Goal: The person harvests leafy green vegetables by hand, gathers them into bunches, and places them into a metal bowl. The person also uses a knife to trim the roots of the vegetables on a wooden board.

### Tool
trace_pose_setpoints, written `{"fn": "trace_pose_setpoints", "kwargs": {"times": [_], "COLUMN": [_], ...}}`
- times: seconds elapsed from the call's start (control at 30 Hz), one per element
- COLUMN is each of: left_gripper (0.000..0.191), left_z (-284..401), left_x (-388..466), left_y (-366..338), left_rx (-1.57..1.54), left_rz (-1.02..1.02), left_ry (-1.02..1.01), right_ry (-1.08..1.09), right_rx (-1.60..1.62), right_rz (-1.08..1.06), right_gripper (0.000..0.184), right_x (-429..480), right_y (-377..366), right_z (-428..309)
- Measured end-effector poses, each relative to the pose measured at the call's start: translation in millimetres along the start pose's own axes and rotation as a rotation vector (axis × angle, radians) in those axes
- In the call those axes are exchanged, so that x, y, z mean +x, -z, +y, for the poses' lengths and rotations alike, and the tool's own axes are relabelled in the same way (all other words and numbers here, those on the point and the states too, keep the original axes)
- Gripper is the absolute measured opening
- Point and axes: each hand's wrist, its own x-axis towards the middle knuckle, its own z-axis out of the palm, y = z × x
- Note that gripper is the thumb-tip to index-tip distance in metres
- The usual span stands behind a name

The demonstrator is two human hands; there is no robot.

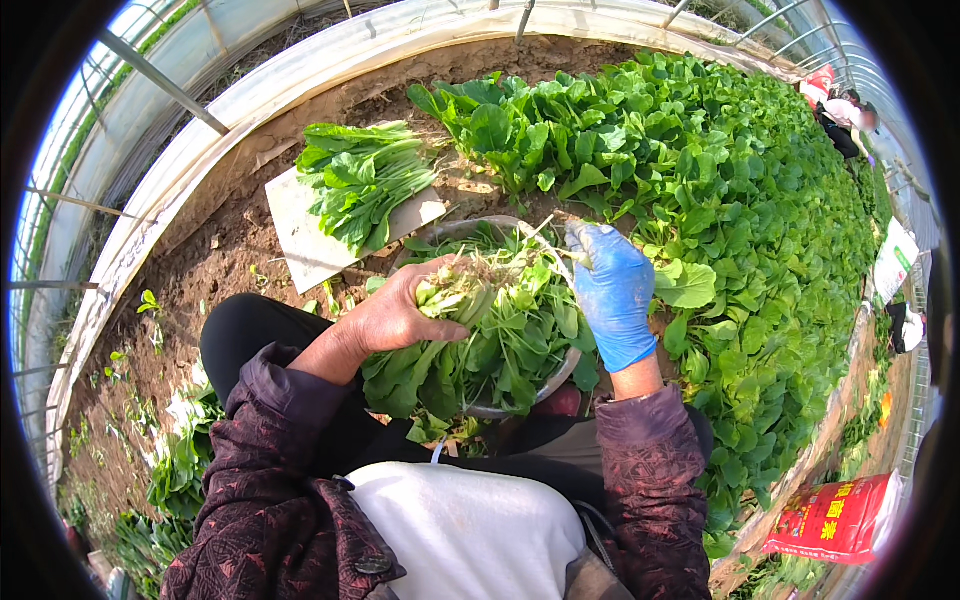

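Observation:
My bare left hand (401, 311) grips a bunch of leafy greens (454, 296) by the stem ends. Its pale bases and thin roots point up and the leaves hang down. To its right, my right hand (611, 281), in a blue glove with soiled fingertips, pinches a thin pale strand (551, 251); whether this is a root, a stem or a tie I cannot tell. Below both hands a round basin (559, 375) stands between my knees, with loose green leaves (517, 367) in it. The bunch hides part of the basin.
Cut greens (364, 176) lie stacked on a pale board (307, 259) beyond my left hand. Growing greens (735, 225) fill the right side. More cut greens (184, 457) lie at left. A red printed bag (832, 521) rests lower right; another person (844, 120) is far right.

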Motion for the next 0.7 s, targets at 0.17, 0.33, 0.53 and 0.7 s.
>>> {"fn": "trace_pose_setpoints", "kwargs": {"times": [0.17,0.33,0.53,0.7], "left_gripper": [0.057,0.058,0.071,0.067], "left_z": [-1,-3,-6,-10], "left_x": [1,2,6,9], "left_y": [-2,-13,-6,-1], "left_rx": [-0.161,-0.424,-0.466,-0.538], "left_rz": [0.050,0.038,0.071,0.099], "left_ry": [0.015,0.088,0.097,0.107], "right_ry": [-0.254,-0.561,-0.571,-0.621], "right_rx": [0.572,0.965,1.164,1.230], "right_rz": [-0.180,-0.157,-0.082,-0.168], "right_gripper": [0.028,0.024,0.016,0.025], "right_x": [-11,-24,-14,-10], "right_y": [-17,-37,-31,-27], "right_z": [14,-28,-23,-10]}}
